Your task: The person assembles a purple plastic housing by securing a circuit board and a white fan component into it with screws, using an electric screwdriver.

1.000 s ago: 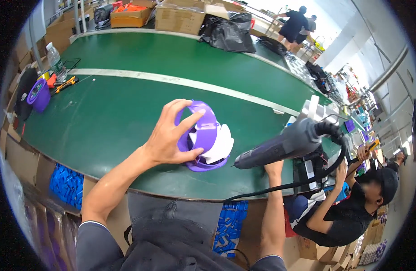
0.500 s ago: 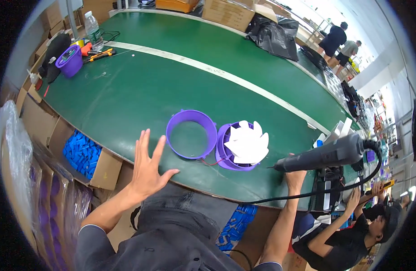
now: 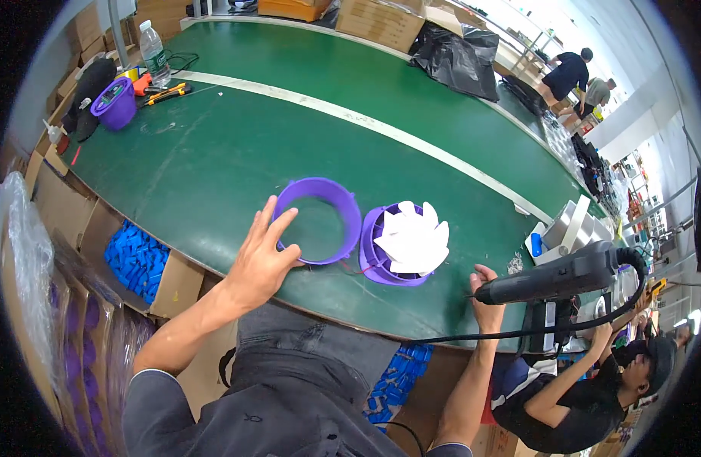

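Green table [image 3: 213, 152]: purple ring [image 3: 318, 221] touching open left hand [image 3: 261, 259].

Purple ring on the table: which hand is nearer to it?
Left. The left hand touches the purple ring at its near-left rim; the right hand is off to the right, gripping the power screwdriver.

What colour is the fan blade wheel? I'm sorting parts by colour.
White, seated in a purple housing; the fan blade wheel shows in the head view.

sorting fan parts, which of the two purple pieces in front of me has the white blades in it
The right-hand purple housing, nearer the right hand, holds the white fan blades. The purple ring beside it, at the left hand, is hollow, showing green table through it.
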Tool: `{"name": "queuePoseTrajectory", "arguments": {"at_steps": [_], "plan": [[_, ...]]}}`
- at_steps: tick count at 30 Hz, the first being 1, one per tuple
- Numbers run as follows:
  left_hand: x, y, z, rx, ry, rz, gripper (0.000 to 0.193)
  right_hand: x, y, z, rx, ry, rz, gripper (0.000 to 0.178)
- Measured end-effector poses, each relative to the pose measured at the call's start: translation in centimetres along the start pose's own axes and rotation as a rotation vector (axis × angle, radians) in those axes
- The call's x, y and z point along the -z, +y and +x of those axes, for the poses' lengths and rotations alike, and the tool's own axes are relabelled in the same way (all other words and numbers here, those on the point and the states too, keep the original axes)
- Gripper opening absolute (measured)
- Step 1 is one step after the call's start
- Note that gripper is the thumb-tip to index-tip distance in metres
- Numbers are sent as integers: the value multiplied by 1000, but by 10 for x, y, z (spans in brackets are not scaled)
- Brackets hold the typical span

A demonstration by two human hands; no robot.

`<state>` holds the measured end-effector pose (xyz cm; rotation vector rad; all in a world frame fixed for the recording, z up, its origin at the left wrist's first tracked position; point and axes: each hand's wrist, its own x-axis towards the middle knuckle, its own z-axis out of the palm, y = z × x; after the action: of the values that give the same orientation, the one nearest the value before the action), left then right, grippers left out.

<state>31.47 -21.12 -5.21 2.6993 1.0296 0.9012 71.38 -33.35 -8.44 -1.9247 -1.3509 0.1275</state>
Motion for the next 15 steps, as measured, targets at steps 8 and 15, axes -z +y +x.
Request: {"name": "queuePoseTrajectory", "arguments": {"at_steps": [8,15], "plan": [[22,-4,27,-57,-119,-106,12,4,-25,5,-39,-35,81,22],[58,48,112,-551,-487,470,14,2,-23,10,112,-77,117,21]]}}
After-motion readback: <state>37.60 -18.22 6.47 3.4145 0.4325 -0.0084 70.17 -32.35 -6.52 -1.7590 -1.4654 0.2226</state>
